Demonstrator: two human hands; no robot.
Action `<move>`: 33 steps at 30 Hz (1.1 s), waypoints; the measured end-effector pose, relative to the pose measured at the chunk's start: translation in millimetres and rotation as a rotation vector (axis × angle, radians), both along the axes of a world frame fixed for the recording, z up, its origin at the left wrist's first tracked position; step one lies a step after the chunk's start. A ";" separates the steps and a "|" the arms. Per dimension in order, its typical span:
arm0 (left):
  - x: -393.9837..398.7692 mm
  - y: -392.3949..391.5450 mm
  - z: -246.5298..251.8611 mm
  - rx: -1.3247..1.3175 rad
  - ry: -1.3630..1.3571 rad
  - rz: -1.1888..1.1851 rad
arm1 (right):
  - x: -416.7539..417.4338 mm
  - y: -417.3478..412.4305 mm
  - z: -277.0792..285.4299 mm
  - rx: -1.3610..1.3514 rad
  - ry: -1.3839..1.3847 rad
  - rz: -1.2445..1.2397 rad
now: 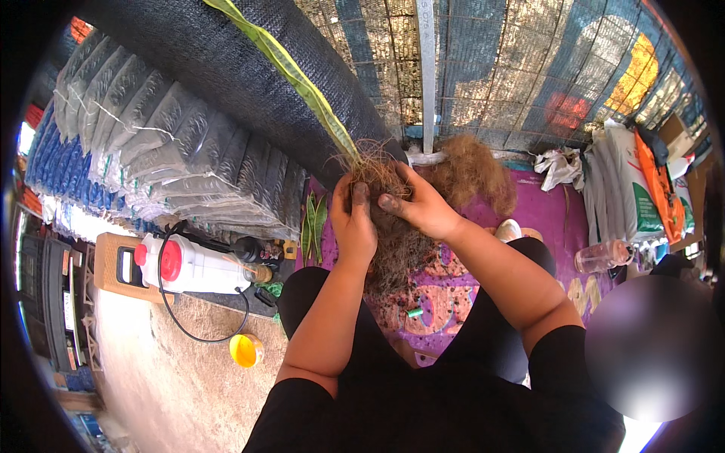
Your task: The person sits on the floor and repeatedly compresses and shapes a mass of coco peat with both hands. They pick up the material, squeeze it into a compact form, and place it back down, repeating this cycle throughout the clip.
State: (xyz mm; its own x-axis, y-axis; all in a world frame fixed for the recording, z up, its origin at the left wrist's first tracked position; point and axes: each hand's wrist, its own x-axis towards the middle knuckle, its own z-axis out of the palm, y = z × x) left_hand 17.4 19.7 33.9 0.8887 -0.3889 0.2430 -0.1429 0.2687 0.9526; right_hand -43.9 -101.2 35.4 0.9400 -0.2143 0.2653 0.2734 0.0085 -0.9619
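Observation:
A snake plant (306, 90) with one long, yellow-edged leaf rises from between my hands, tilted to the upper left. Its base sits in a clump of thin roots and brown fibre (380, 172). My left hand (354, 218) grips this clump from the left, thumb on top. From the right, my right hand (425, 204) presses the same clump, and its thumb is dirty with soil. Darker loose fibre (396, 255) shows below my hands, over the purple printed sheet (538, 198). The underside of the clump is hidden.
A pile of coir fibre (478, 170) lies ahead to the right. Loose snake plant leaves (314, 226) are at the left. Beyond them are a white sprayer tank (198, 266), a yellow cup (245, 350) and a black mesh roll (243, 73). A plastic bottle (600, 257) lies right.

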 end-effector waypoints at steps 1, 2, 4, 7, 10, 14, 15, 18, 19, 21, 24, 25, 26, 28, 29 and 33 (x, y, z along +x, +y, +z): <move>-0.2 0.8 0.4 -0.012 -0.019 0.019 | 0.0 0.9 2.0 0.095 0.014 -0.021; -0.7 1.1 0.6 -0.024 -0.037 0.038 | -0.3 3.8 3.6 0.190 0.028 -0.042; -4.4 -0.1 -2.3 0.050 -0.153 0.093 | -1.9 6.3 4.8 0.453 0.075 -0.036; -10.5 -4.9 -18.2 0.038 -0.256 0.122 | -1.2 9.6 6.3 0.784 0.148 -0.003; -16.9 -9.9 -25.0 0.013 -0.352 0.101 | 0.4 9.6 -5.3 0.744 0.170 -0.120; -18.8 -9.8 -36.5 0.000 -0.323 0.025 | 1.0 8.5 -26.1 0.747 0.137 -0.236; -16.9 -9.4 -38.4 -0.005 -0.306 0.005 | 1.7 10.0 -27.4 0.786 0.126 -0.266; -10.5 -10.8 -38.7 -0.005 -0.129 -0.050 | 3.3 6.9 -20.7 0.729 0.206 -0.364; -6.4 -11.1 -37.8 -0.041 -0.170 -0.070 | 2.8 4.6 -15.2 0.739 0.166 -0.321; -6.2 -12.5 -23.8 -0.056 -0.293 -0.049 | -0.7 -4.7 -1.6 0.755 0.089 -0.236; -17.4 -13.2 2.4 -0.042 -0.399 0.006 | -5.5 -9.7 6.1 0.851 0.166 -0.157; -16.3 -11.6 1.4 -0.063 -0.364 -0.016 | -5.6 -9.0 7.9 0.867 0.200 -0.127; -14.4 -10.8 1.3 -0.085 -0.331 -0.040 | -4.2 -8.3 -0.7 0.852 0.162 -0.018; -7.7 -5.8 -11.7 -0.101 -0.286 -0.041 | -7.9 1.2 7.7 0.858 0.142 0.005; -4.5 -3.4 -15.6 -0.109 -0.261 -0.041 | -10.1 5.3 14.5 0.862 0.134 0.015; 15.3 2.6 -16.0 -0.347 0.206 -0.148 | -14.6 9.2 21.1 0.656 0.071 0.150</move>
State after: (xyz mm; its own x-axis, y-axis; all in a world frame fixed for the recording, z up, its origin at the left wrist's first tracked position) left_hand 32.8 22.3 17.9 0.8730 -0.4423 0.2054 0.1050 0.5819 0.8065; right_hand -58.5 -92.0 56.6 0.9826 -0.1755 0.0614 0.1600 0.6296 -0.7603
